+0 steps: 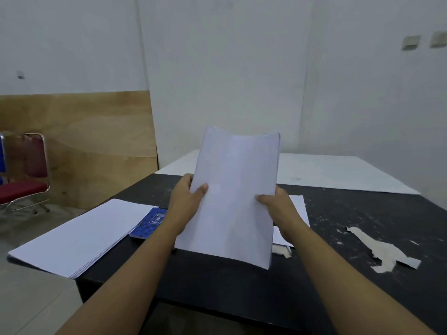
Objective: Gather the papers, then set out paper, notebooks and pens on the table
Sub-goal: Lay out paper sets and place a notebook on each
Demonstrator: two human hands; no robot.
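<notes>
I hold a stack of white papers (pixel 232 197) upright over the black table (pixel 350 218), its lower edge near the tabletop. My left hand (pixel 186 197) grips the stack's left edge, thumb on the front. My right hand (pixel 275 204) grips the right edge the same way. A second stack of white paper (pixel 79 235) lies flat at the table's left corner, hanging over the edge. A blue patterned notebook (pixel 150 223) lies beside it, partly behind my left forearm. More white sheets (pixel 298 206) lie flat behind my right hand. No pens show.
The black tabletop has peeled pale patches (pixel 382 252) on the right. A white board (pixel 338 170) covers the far part of the table. A red chair (pixel 26 180) stands on the floor at the left, in front of a plywood panel (pixel 92 139).
</notes>
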